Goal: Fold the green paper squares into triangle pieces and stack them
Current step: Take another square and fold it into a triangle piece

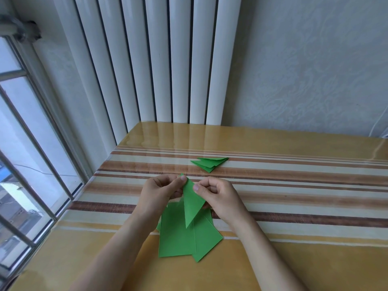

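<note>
Currently, we record the scene as follows.
Left hand: our left hand (160, 191) pinches the top corner of the folded green piece (192, 203); the grip is narrow, thumb and fingers curled on the paper.
Right hand: our right hand (218, 197) pinches the right edge of the same piece, thumb on its face; the grip is narrow and holds the paper.
Folded green piece: we hold it between both hands, above the bench (294, 208), long point down.
Green paper squares (178, 236): these lie flat and overlapping on the bench, directly under the held piece, near us.
Stack of triangle pieces (210, 164): it rests on the bench beyond our hands, well apart from the squares.
Surroundings: a white radiator (147, 59) stands behind the bench; a window (25, 143) is on the left.
</note>
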The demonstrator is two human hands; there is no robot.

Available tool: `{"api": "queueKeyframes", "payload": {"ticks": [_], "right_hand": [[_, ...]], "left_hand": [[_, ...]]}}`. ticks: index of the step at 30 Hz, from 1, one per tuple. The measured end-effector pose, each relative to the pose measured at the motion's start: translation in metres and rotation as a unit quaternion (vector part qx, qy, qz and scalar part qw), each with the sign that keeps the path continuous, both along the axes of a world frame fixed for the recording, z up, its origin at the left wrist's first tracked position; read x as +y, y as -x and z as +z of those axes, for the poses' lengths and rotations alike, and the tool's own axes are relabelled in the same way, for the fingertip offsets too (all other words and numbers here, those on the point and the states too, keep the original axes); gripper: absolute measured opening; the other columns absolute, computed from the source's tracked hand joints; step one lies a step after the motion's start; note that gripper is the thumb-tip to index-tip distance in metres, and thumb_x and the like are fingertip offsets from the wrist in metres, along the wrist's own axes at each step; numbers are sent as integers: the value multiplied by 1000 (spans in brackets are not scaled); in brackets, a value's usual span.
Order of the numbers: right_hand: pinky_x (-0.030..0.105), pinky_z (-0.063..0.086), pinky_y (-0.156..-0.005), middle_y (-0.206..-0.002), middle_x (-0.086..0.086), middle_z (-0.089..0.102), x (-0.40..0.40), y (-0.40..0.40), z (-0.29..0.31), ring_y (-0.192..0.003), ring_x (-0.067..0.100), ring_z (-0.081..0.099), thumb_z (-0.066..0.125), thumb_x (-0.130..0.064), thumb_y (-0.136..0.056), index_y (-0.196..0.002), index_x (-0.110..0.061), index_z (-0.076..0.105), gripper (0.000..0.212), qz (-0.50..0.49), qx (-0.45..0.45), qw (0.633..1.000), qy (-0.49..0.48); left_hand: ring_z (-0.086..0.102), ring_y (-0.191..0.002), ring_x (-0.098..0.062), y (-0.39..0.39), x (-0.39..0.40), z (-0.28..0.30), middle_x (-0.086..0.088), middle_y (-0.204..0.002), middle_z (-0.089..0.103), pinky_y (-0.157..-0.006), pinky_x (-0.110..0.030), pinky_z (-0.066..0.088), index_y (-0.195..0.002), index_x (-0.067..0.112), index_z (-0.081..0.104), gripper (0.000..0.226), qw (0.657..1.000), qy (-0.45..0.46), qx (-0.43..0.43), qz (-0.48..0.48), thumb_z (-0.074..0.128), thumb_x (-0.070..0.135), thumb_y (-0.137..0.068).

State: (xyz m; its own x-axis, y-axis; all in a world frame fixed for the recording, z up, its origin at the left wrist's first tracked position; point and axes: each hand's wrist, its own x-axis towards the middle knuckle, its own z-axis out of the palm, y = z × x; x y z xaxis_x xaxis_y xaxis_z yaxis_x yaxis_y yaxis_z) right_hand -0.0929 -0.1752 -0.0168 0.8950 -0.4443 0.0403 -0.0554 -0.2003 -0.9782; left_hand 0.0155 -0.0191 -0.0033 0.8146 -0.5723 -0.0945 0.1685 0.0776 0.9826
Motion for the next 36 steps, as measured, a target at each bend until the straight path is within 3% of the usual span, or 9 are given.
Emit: {"api": "queueKeyframes", "payload": {"ticks": [4,9,14,17,23,27,31,36], "right_hand": [[49,56,-87,-89,2,78,0,-2,-1,-92,28,72,74,-31,-96,-92,-21,77,11,-12,-12,999,27],[49,59,-82,-86,1,78,-3,-2,-2,-85,23,74,73,-24,-98,-92,-20,77,8,-49,-25,998,28],[35,55,-76,-83,-5,76,-3,-3,-4,-81,12,70,74,-25,-97,-91,-22,76,7,-56,-35,996,53],[22,51,-72,-81,-10,74,-1,-2,-2,-78,5,67,74,-24,-97,-89,-22,75,8,-47,-40,995,74],[39,55,-79,-86,-5,74,3,0,4,-82,14,69,73,-22,-98,-88,-19,73,10,-32,-58,994,92],[48,57,-84,-89,-5,75,3,1,5,-86,15,71,73,-26,-98,-90,-20,73,10,-29,-57,993,98],[51,58,-87,-90,-5,75,4,0,5,-88,13,72,74,-27,-98,-90,-22,74,9,-23,-55,993,101],[49,58,-89,-90,-6,76,3,1,4,-90,13,73,74,-27,-97,-91,-23,74,7,-11,-46,994,95]], "left_hand": [[65,-76,-19,2,-2,-2,-17,-86,74,-81,-31,59,-96,3,79,33,997,-24,-54,-44,81,31,-78],[64,-73,-21,8,-6,-3,-9,-77,71,-75,-33,57,-100,3,70,26,997,-28,-45,-63,83,16,-82],[55,-63,-14,6,-3,-3,6,-68,61,-60,-28,46,-87,16,63,20,968,-60,-239,52,83,13,-87],[62,-63,-13,9,-2,3,4,-71,71,-61,-25,50,-82,21,73,12,958,-64,-275,49,83,18,-87],[73,-73,-25,13,-2,4,5,-77,78,-69,-38,61,-86,24,80,6,961,-82,-247,90,86,24,-84],[70,-65,-14,14,-1,7,-1,-75,79,-64,-28,58,-85,18,82,14,977,-64,-190,75,86,30,-78],[65,-63,-13,14,-1,9,-12,-74,77,-63,-25,55,-86,13,83,25,988,-39,-139,51,84,35,-74],[63,-62,-9,13,-2,9,-5,-66,71,-64,-22,52,-85,10,81,17,993,-33,-108,31,81,27,-84]]}}
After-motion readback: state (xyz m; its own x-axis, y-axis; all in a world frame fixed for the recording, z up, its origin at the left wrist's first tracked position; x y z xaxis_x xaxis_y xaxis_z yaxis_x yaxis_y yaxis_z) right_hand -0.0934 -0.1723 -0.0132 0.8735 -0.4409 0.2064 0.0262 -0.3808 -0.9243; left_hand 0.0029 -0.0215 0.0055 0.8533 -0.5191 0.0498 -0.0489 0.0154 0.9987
